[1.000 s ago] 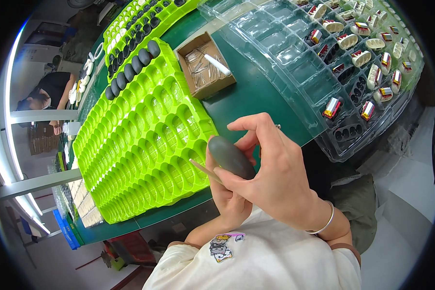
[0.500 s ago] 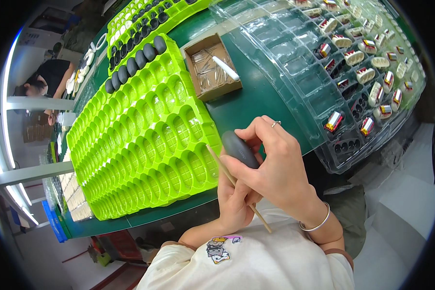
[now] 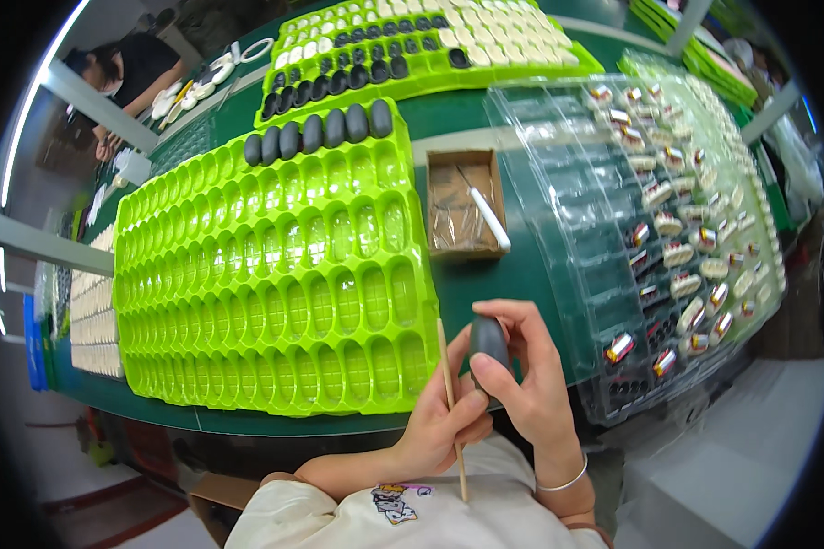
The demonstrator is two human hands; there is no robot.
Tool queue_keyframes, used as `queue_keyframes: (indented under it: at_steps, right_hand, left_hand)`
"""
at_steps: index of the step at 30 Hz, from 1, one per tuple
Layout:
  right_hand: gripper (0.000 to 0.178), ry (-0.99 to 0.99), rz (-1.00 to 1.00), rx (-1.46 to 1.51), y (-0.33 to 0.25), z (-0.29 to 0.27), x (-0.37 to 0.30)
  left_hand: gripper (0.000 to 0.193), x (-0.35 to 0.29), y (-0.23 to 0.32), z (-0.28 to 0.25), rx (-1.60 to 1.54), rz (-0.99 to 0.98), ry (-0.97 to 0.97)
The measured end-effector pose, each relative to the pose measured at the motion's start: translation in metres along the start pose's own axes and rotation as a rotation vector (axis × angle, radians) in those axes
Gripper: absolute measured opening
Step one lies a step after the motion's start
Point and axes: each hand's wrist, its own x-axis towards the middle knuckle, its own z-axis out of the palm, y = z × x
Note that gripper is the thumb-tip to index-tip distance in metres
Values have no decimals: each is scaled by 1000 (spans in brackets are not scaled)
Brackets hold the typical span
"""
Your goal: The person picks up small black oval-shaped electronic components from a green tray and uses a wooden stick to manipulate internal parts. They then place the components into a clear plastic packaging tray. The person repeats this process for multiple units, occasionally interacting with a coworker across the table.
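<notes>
My right hand (image 3: pixel 536 393) grips a smooth dark grey oval casing (image 3: pixel 491 340) between thumb and fingers, its long side nearly upright. Close beside it, my left hand (image 3: pixel 441 423) is closed around a thin wooden stick (image 3: pixel 448 371) that points up past the casing's left side. The hands meet in front of my chest; whether the left fingers also touch the casing is hidden. Just left of them lies a bright green moulded tray (image 3: pixel 247 274) with rows of oval hollows. Several matching dark casings (image 3: pixel 313 134) sit in its far row.
Beyond the tray, a small cardboard box (image 3: pixel 450 245) holds thin clear pieces and a white pen-like tool (image 3: pixel 490 220). Clear plastic trays (image 3: pixel 568 274) with battery-fitted parts stand right. Another green tray (image 3: pixel 522 78) bears white and black shells. A person (image 3: pixel 137 69) sits far left.
My view has shifted, so the tray and box appear lower and more of the far table shows. The casing has turned more upright in my right hand; the stick stands steeper.
</notes>
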Motion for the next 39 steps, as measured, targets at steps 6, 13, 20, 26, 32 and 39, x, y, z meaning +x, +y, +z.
queue_keyframes:
  at_steps: [6, 13, 20, 26, 32, 39]
  right_hand:
    - [18, -24, 17, 52, 3, 9, 12]
    - [19, -22, -45, -36, 5, 14, 26]
    - [49, -100, 104, -171, -24, 10, 24]
    - [47, -152, 88, 31, -1, 12, 11]
    - [42, -221, 12, 374, 13, 15, 7]
    - [45, 75, 157, 655, 14, 10, 0]
  left_hand:
    - [67, 1, 17, -11, -24, -15, -153]
    - [70, 12, 30, -22, 105, 94, -162]
    - [68, 9, 45, -22, 661, 272, 4]
    - [70, 9, 57, -13, 1252, 632, 81]
    - [74, 11, 50, -4, 1480, 700, 54]
    - [75, 24, 46, 9, 1464, 650, -22]
